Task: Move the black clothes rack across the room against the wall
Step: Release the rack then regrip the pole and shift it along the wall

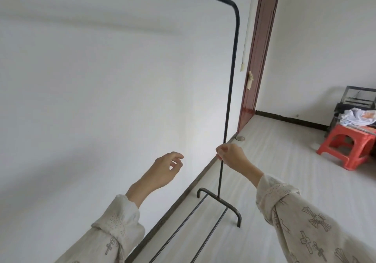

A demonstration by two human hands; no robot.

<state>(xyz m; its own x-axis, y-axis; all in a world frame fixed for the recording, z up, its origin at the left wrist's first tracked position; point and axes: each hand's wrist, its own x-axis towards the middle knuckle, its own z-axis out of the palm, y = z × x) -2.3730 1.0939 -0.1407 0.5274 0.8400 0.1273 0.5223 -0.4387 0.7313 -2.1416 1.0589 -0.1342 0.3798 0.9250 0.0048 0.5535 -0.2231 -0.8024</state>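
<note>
The black clothes rack stands close to the white wall, its upright pole running from a curved top corner down to a foot bar on the floor. My right hand is closed around the upright at about mid height. My left hand hovers open in the air to the left of the pole, touching nothing. The rack's left end is out of frame.
A dark red door stands open at the far end of the wall. At the right are a red plastic stool and a black frame with clothes piled on it. A dark skirting board runs along the pale floor.
</note>
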